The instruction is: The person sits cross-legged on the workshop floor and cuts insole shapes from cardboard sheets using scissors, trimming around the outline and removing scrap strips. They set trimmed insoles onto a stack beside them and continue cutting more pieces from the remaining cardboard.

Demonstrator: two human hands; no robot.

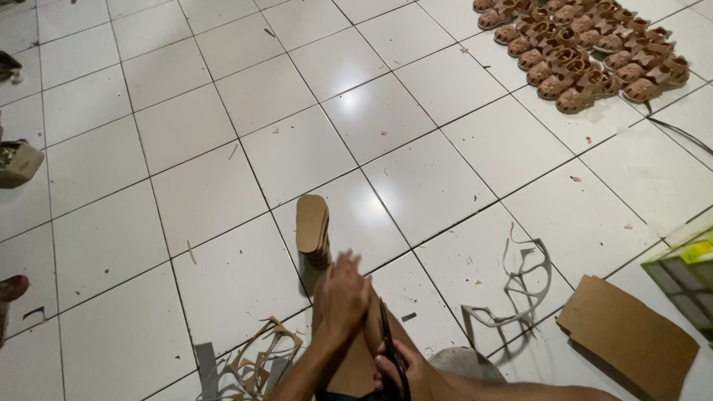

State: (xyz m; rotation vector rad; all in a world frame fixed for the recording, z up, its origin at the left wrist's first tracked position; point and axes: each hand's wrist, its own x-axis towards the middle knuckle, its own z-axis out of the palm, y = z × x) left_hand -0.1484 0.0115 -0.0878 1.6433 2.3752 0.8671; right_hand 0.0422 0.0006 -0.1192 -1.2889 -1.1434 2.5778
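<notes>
A view from above of a person seated on a white tiled floor (223,148), looking down at their own hands and bare leg. The left hand (343,293) lies palm down on the shin, its fingers (346,261) held close together and pointing away. The right hand (401,367), low in the frame, is closed around the handles of a pair of dark scissors (390,338), whose blades point forward along the leg, just beside the left hand.

Just beyond the left fingertips stands a small stack of tan insoles (313,230), flat shoe-sole shapes with rounded ends, piled neatly on the floor; the top one looks smooth and light brown.

To the right lie grey offcuts (520,286) with curved cut-out holes and a sheet of brown cardboard (627,334). To the left are more tan and grey scraps (252,360). Far off at the top right, many small brown sandals (587,52) are laid out in rows.
</notes>
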